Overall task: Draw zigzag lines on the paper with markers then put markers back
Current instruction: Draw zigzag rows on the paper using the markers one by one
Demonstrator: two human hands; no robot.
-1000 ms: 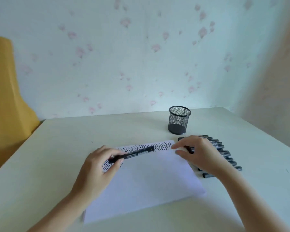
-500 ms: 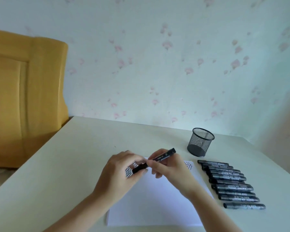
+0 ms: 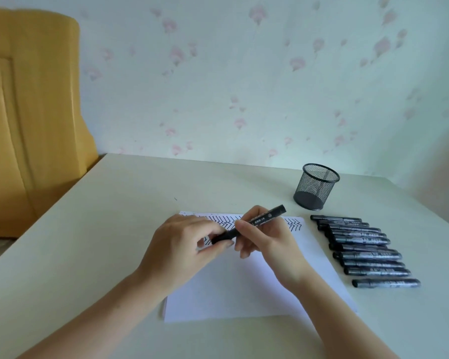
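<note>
Since half a second ago little has shifted: both hands keep the marker (image 3: 248,224) above the paper (image 3: 246,286). Left hand (image 3: 182,251) pinches the cap end, right hand (image 3: 266,238) grips the barrel; pulling straight apart should uncap it cleanly.

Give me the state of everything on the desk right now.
Left hand: pinches the marker's lower end.
Right hand: holds the marker's barrel.
Marker: lifted, tilted above the paper.
Paper: flat, zigzags along far edge.
Mesh cup: upright, empty.
Spare markers: capped, rowed beside paper.
</note>
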